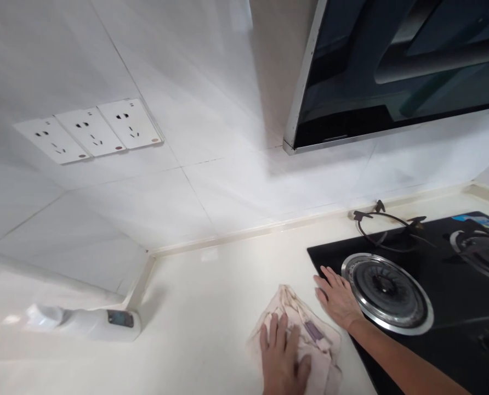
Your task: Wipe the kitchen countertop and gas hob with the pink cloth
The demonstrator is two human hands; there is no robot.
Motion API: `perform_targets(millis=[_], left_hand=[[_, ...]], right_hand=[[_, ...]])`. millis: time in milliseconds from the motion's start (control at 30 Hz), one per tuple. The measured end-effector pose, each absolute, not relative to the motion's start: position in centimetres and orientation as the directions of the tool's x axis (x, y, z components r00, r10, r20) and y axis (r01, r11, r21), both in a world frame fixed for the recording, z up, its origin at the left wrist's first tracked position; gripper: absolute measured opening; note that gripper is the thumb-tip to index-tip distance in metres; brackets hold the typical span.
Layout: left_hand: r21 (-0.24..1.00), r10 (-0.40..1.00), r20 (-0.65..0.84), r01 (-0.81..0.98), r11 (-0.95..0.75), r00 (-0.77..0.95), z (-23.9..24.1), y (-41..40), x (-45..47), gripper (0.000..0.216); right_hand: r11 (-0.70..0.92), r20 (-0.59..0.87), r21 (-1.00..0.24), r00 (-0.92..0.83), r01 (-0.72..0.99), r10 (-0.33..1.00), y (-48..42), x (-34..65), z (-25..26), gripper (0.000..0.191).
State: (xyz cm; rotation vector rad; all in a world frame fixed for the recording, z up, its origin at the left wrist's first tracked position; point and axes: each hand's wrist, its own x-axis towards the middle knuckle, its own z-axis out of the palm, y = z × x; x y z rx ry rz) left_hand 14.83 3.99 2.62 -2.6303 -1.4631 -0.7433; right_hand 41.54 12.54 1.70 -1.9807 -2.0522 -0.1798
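Observation:
My left hand [283, 356] lies flat, fingers spread, on a crumpled pale pink cloth [306, 329] that rests on the cream countertop [211, 318]. My right hand [338, 299] is open and flat at the left front corner of the black glass gas hob [445, 296], its fingers touching the hob's edge beside the cloth. It holds nothing. The left burner [386, 291], ringed in shiny metal, sits just right of that hand.
A black wire pan support [386, 222] lies at the hob's back edge. A second burner [485, 252] is at far right. A range hood [392, 71] hangs above. Three wall sockets [90, 130] are on the white tiles. A white bottle [84, 322] lies at left.

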Motion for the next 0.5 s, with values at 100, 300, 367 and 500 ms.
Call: perform_targets(millis=[100, 300, 367, 500], left_hand=[[0.181, 0.775, 0.462, 0.809, -0.559, 0.432, 2.6, 3.4, 11.5, 0.045], [0.022, 0.855, 0.432, 0.945, -0.327, 0.286, 1.3, 2.4, 2.5, 0.061], [-0.04, 0.855, 0.418, 0.946, -0.322, 0.308, 1.2, 2.0, 0.6, 0.063], [-0.105, 0.853, 0.39, 0.937, -0.334, 0.347, 1.8, 1.5, -0.3, 0.068]], right_hand=[[0.052, 0.296, -0.11, -0.017, 0.993, 0.955, 12.5, 41.5, 1.6, 0.041], [0.036, 0.222, -0.146, -0.003, 0.989, 0.975, 12.6, 41.3, 2.1, 0.043], [0.028, 0.199, -0.158, 0.004, 0.987, 0.98, 12.5, 41.3, 2.4, 0.044], [0.022, 0.176, -0.173, 0.009, 0.985, 0.984, 12.5, 41.2, 2.7, 0.045]])
